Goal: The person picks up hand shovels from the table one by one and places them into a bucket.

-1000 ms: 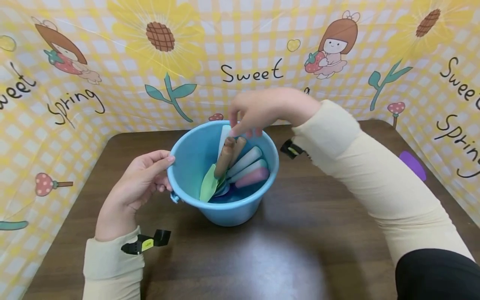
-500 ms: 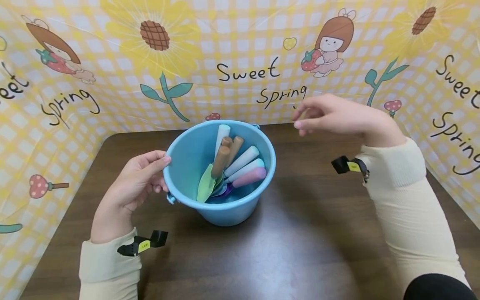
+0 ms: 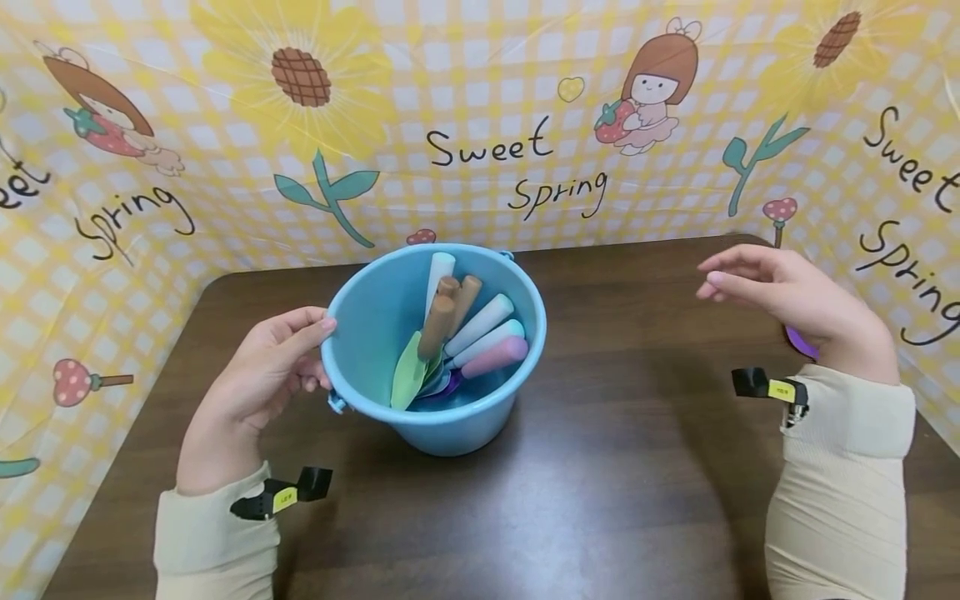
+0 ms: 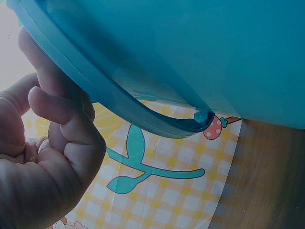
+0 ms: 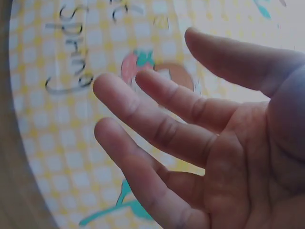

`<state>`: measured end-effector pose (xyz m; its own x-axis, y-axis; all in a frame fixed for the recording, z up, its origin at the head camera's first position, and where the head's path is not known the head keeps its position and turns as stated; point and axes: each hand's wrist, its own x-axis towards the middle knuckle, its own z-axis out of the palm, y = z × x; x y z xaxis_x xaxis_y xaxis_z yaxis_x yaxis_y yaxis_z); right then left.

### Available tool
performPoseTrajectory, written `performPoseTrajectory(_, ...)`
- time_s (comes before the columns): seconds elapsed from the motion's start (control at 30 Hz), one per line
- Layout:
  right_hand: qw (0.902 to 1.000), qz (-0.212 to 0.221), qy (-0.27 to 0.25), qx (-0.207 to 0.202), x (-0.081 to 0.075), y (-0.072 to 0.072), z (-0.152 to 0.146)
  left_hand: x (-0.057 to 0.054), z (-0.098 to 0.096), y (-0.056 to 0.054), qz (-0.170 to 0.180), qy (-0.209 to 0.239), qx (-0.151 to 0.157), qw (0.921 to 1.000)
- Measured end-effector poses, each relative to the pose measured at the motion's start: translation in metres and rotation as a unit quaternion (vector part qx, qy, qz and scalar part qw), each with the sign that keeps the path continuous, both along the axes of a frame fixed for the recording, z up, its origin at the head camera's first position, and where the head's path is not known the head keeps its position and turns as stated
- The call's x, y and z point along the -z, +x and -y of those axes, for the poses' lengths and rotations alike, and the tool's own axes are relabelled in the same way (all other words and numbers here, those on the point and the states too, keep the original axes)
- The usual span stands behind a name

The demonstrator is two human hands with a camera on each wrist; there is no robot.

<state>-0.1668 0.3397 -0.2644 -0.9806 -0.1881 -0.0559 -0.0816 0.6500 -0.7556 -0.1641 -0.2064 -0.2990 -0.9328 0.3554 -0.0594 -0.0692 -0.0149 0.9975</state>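
Note:
A light-blue bucket [image 3: 454,437] stands tilted on the table in the head view. My left hand [image 3: 262,362] pinches its left rim between thumb and fingers; the left wrist view shows the rim and the bucket's handle [image 4: 162,125] beside the fingers. Inside lie several handled tools: brown handles [image 3: 437,327], pale-blue handles [image 3: 480,323], a pink handle [image 3: 495,357] and a leaf-shaped green head [image 3: 408,372]. At the right, my right hand [image 3: 810,296] hovers over the table with relaxed fingers, its palm bare in the right wrist view. It partly covers a purple thing [image 3: 801,342].
A dark wooden table [image 3: 600,467] carries the bucket. A yellow checked cloth [image 3: 480,92] with flowers and lettering rises behind and on both sides. Each wrist wears a black strap with a small camera [image 3: 761,387].
My right hand has moved from above the bucket, rightward and nearer, to beside the purple thing. The left hand keeps its grip on the rim, and the bucket has stayed in place.

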Motion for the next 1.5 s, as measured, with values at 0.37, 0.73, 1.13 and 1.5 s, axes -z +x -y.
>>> performPoseTrajectory(0.37,0.9952,0.051,-0.059,0.059,0.042,0.016,-0.04,-0.001,-0.003,-0.001,-0.005,0.001,0.01,0.9999)
performPoseTrajectory(0.73,0.9874,0.031,-0.102,0.117,0.056,0.027,-0.064,-0.001,-0.001,0.0,-0.005,0.01,0.003,0.9999)
performPoseTrajectory(1.13,0.9716,0.045,-0.022,0.231,0.066,0.04,-0.08,-0.005,0.0,-0.001,-0.007,-0.002,0.002,1.0)
performPoseTrajectory(1.5,0.9383,0.084,-0.015,0.335,0.086,0.054,-0.121,-0.004,0.0,0.0,-0.005,0.0,0.002,1.0)
